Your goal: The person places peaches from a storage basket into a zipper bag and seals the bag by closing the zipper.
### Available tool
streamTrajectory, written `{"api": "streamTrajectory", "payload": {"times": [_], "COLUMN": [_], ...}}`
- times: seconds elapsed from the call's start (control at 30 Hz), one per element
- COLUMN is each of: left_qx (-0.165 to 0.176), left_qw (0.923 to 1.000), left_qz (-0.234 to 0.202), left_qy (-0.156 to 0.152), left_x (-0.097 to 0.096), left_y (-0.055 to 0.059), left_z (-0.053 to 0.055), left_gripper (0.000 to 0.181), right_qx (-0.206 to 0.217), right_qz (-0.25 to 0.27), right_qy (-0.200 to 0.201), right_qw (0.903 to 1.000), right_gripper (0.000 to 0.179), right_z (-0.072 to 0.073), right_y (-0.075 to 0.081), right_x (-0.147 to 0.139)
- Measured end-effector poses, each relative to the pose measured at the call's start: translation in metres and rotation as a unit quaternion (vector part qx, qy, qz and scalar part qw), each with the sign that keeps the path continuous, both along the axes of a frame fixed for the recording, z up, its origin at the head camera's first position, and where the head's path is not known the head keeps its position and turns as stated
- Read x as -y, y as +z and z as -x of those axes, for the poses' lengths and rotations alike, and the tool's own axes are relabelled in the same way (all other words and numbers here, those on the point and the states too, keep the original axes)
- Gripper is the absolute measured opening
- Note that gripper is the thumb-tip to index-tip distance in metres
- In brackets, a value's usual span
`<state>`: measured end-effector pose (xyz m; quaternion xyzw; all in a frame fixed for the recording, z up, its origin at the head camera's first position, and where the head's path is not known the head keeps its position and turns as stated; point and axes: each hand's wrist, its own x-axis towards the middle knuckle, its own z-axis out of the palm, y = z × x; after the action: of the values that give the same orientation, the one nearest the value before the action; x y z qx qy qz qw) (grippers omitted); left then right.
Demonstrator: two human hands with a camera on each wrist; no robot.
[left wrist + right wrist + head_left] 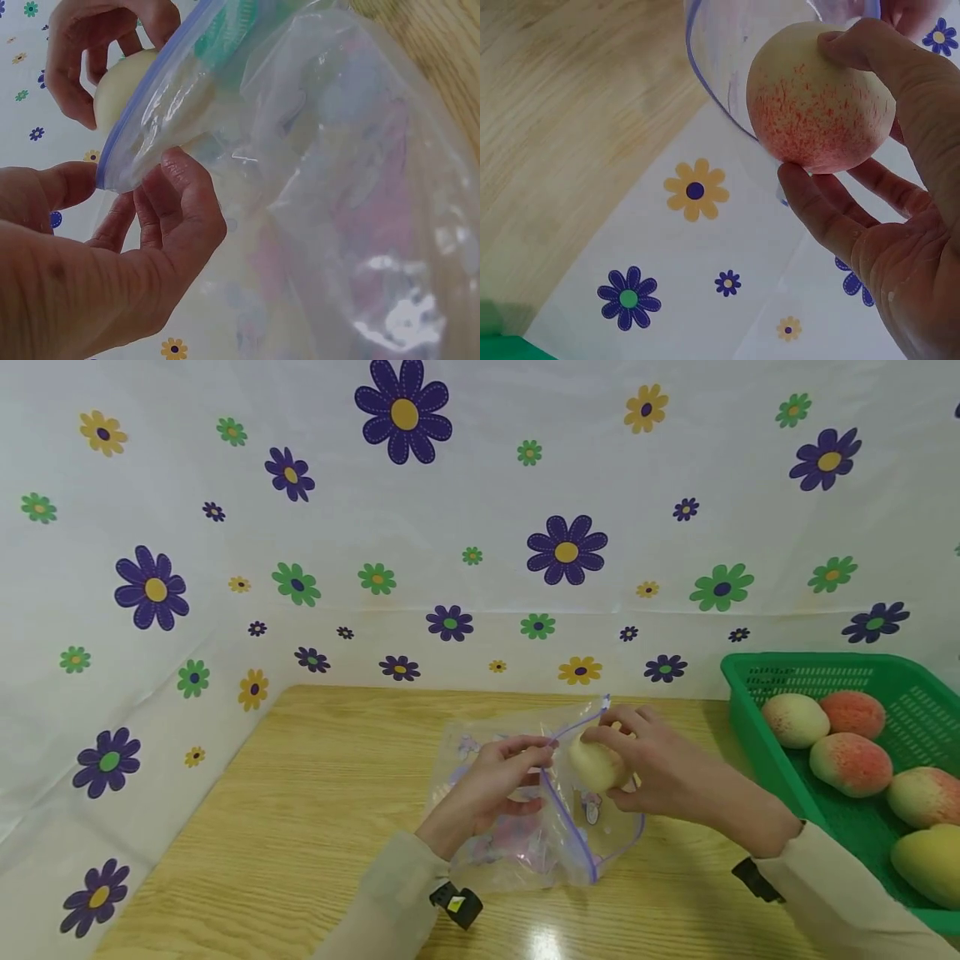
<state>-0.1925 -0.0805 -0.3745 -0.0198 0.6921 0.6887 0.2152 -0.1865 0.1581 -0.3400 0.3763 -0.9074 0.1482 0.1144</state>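
Observation:
A pale yellow peach (597, 766), speckled red on one side in the right wrist view, sits in the grip of my right hand (663, 764), thumb and fingertips around it. It is right at the mouth of a clear plastic zip bag (498, 872) with a purple zip strip and faint pink and blue prints. My left hand (483, 789) pinches the strip at the bag's edge between thumb and fingers, as the left wrist view shows. The mouth is spread apart, and the bag's body lies on the table to the left.
To the right stands a green plastic basket (767, 781) holding several peaches, among them a red one (855, 714) and a yellowish one (930, 862). Under everything is a wood-grain table (300, 827). A white flower-printed sheet (480, 485) rises behind and at the left.

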Motion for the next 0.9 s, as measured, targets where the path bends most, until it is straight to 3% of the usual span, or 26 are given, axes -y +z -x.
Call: {"api": "streamTrajectory", "payload": {"times": [0.17,0.47,0.73,0.9], "left_qx": [-0.002,0.002,0.001,-0.003], "left_qw": [0.9999,0.9996,0.9991,0.9982], "left_qz": [-0.01,-0.023,-0.027,-0.037], "left_qy": [-0.002,0.016,0.034,0.048], "left_x": [0.001,0.0,0.001,0.004], "left_y": [-0.001,-0.004,0.003,0.007], "left_z": [0.0,0.003,0.004,0.004], "left_gripper": [0.037,0.036,0.032,0.033], "right_qx": [-0.005,-0.009,0.0,-0.008], "right_qz": [-0.001,0.015,0.012,0.013], "right_qy": [-0.02,-0.091,-0.094,-0.094], "right_qw": [0.9998,0.9957,0.9955,0.9954], "right_gripper": [0.065,0.059,0.045,0.047], "right_z": [0.001,0.008,0.008,0.006], "right_y": [-0.008,-0.029,-0.039,-0.042], "right_x": [0.006,0.022,0.035,0.033]}}
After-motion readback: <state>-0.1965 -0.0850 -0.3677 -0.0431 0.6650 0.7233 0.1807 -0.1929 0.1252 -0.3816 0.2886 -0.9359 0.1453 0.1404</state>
